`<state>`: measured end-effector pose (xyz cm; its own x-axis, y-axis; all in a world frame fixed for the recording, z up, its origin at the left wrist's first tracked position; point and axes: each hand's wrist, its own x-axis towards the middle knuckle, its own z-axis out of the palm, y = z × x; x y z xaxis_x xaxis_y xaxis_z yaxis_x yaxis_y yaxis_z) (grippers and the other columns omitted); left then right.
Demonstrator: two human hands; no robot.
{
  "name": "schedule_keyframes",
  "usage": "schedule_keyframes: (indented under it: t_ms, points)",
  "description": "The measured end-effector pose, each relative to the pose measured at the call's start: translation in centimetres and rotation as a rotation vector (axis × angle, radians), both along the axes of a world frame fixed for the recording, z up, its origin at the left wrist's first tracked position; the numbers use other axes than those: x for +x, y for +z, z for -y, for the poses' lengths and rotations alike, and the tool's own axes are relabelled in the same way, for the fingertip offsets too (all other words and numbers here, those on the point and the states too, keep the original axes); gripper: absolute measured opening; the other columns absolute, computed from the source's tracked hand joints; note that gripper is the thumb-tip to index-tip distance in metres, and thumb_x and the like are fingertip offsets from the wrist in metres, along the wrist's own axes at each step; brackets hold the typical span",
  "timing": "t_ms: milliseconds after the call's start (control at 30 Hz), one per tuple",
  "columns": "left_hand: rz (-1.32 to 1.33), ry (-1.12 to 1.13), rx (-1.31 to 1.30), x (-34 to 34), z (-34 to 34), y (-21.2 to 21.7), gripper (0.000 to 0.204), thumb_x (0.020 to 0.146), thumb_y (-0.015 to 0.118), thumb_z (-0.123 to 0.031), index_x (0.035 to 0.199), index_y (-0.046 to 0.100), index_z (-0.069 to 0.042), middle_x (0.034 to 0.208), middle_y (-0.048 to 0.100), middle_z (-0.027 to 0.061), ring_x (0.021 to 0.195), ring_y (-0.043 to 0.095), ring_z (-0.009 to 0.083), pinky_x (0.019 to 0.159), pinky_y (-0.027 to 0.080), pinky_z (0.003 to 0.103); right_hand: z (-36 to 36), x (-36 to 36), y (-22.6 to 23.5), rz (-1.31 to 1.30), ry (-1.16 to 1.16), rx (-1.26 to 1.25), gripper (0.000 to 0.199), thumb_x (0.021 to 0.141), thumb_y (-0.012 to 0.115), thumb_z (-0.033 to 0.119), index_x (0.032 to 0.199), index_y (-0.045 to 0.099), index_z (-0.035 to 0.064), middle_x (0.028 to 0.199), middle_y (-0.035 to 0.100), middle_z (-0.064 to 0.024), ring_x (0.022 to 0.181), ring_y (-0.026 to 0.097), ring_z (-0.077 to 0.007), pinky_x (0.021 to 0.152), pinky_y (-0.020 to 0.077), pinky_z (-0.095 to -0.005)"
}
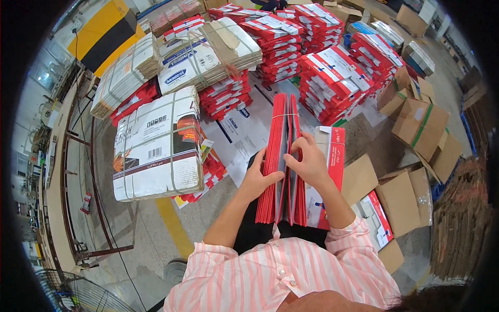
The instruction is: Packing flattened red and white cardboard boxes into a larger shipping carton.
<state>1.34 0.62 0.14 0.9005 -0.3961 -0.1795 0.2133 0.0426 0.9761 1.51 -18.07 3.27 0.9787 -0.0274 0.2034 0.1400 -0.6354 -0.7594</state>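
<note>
Nearest, a pink-and-white striped shirt (280,275) fills the lower edge, both bare forearms rising from it. Upright on the lap stands a bundle of flat red cartons (283,161), on edge, bound near its top by a thin band; grey inner faces show between the red ones. The left hand (257,179) lies flat against the bundle's left face, fingers stretched out, bracing rather than clasping. The right hand (307,162) curls over the top edges, its grip pinching between sheets to part them. Just right, a loose red-and-white flat carton (332,156) leans behind that hand. Left of the knees runs a strip of bare floor with a yellow line (174,226). Beside it sits a strapped white bundle (158,143) with a dark printed picture. To the right lie brown cardboard boxes (421,125), flattened and open. Farther off, stacks of red-and-white cartons (332,78) crowd the floor, leaving little room between.
</note>
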Motion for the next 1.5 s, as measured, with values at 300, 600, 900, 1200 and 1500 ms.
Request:
schedule_keyframes:
  t_ms: [300, 600, 900, 1200, 1500]
  points:
    - [0.145, 0.026, 0.029, 0.0, 0.1, -1.4, 0.084, 0.08, 0.075, -0.025, 0.145, 0.028, -0.002, 0.115, 0.056, 0.0138, 0.099, 0.057, 0.0169, 0.086, 0.047, 0.03, 0.7, 0.3, -1.1, 0.108, 0.009, -0.083, 0.012, 0.077, 0.059, 0.017, 0.086, 0.06, 0.0082, 0.133, 0.047, -0.0221, 0.107, 0.056, -0.0385, 0.079, 0.0489, -0.0462]
    - [0.157, 0.004, 0.092, -0.1, 0.1, -1.0, 0.085, 0.079, 0.075, -0.028, 0.145, 0.029, -0.003, 0.113, 0.057, 0.0118, 0.1, 0.058, 0.0174, 0.089, 0.047, 0.031, 0.1, 0.5, 0.3, -0.032, 0.022, -0.078, 0.018, 0.077, 0.064, 0.023, 0.083, 0.058, 0.0067, 0.132, 0.047, -0.0231, 0.109, 0.055, -0.0407, 0.08, 0.0482, -0.0468]
    - [0.11, 0.051, 0.02, -0.1, 0.2, -1.9, 0.084, 0.08, 0.075, -0.029, 0.146, 0.028, -0.003, 0.113, 0.057, 0.013, 0.099, 0.057, 0.0176, 0.088, 0.046, 0.03, 0.6, 0.7, -0.7, 0.125, -0.003, -0.071, 0.011, 0.077, 0.059, 0.016, 0.084, 0.061, 0.0075, 0.134, 0.046, -0.0209, 0.109, 0.055, -0.0405, 0.082, 0.0472, -0.0476]
    - [0.288, 0.052, 0.132, 0.0, 0.3, -1.9, 0.086, 0.079, 0.075, -0.032, 0.146, 0.029, -0.004, 0.117, 0.057, 0.0135, 0.102, 0.056, 0.021, 0.09, 0.046, 0.032, -0.6, 0.7, 0.6, -0.007, -0.009, -0.073, 0.011, 0.078, 0.061, 0.016, 0.081, 0.058, 0.0057, 0.137, 0.044, -0.019, 0.11, 0.054, -0.0405, 0.081, 0.0475, -0.0462]
    - [0.156, 0.031, 0.164, 0.0, 0.2, -1.7, 0.081, 0.083, 0.07, -0.032, 0.146, 0.029, -0.004, 0.107, 0.058, 0.0124, 0.096, 0.057, 0.0182, 0.087, 0.046, 0.03, 0.1, 1.0, -0.8, 0.177, 0.004, -0.185, 0.009, 0.076, 0.058, 0.008, 0.084, 0.061, 0.0069, 0.141, 0.042, -0.0168, 0.106, 0.055, -0.0398, 0.083, 0.0487, -0.0472]
